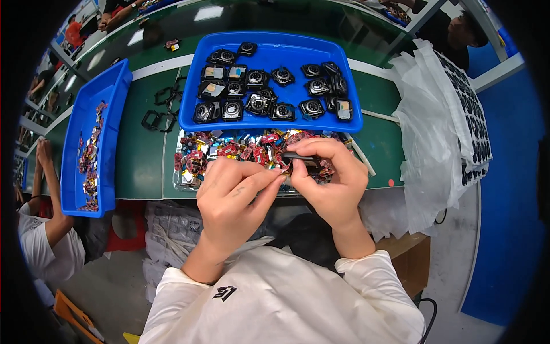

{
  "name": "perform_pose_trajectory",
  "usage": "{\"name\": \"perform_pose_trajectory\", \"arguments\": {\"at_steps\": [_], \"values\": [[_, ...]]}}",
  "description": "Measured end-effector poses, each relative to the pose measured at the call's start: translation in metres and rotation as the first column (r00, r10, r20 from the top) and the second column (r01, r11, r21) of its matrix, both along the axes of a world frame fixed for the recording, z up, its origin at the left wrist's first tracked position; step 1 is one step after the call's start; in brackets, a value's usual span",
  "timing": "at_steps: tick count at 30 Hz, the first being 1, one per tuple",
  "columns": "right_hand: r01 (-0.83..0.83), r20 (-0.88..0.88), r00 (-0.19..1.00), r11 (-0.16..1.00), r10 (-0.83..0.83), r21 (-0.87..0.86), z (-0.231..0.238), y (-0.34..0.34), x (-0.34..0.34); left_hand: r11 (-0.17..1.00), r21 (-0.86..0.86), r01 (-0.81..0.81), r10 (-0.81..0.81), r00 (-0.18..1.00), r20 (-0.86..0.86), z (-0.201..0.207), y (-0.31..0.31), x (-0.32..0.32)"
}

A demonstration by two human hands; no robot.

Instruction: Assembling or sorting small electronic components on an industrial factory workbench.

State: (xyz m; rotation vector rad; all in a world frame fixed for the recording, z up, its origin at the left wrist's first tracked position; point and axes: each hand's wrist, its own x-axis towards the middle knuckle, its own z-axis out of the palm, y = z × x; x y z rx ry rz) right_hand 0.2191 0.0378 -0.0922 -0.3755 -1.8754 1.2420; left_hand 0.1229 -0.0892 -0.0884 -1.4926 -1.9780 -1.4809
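Gripping a case point(310, 164), the right hand point(339, 179) was curled closed; the left hand point(230, 188) pinched a small piece point(285, 169). The far tray point(306, 47) held watches point(258, 103), the left tray point(112, 114) parts point(89, 166).

Single view: left unit of a head-worn fisheye pair. The camera sits above the wearer's shirt point(298, 304), facing forward and steeply down onto the bench point(140, 155). Left hand point(236, 192) and right hand point(338, 183) are at close range, near mid-frame; the tray point(275, 51) lies farther off. Coverage is wide, straight edges bending, corners dark.
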Motion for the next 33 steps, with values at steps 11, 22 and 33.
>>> {"name": "perform_pose_trajectory", "arguments": {"at_steps": [11, 22, 33], "values": [[-0.088, -0.198, 0.972, 0.979, 0.125, 0.186, -0.007, 0.003, -0.003, 0.926, 0.317, 0.207, -0.374, 0.368, 0.851, -0.008, 0.002, 0.005], [-0.227, 0.034, 0.974, 0.969, 0.225, 0.095, 0.012, 0.006, 0.004, 0.98, 0.182, 0.079, -0.196, 0.544, 0.816, -0.015, 0.01, 0.005], [0.036, 0.017, 0.999, 0.999, -0.036, 0.019, 0.053, 0.189, -0.057, 0.951, 0.279, 0.134, -0.277, 0.77, 0.575, -0.018, 0.009, -0.02]]}}
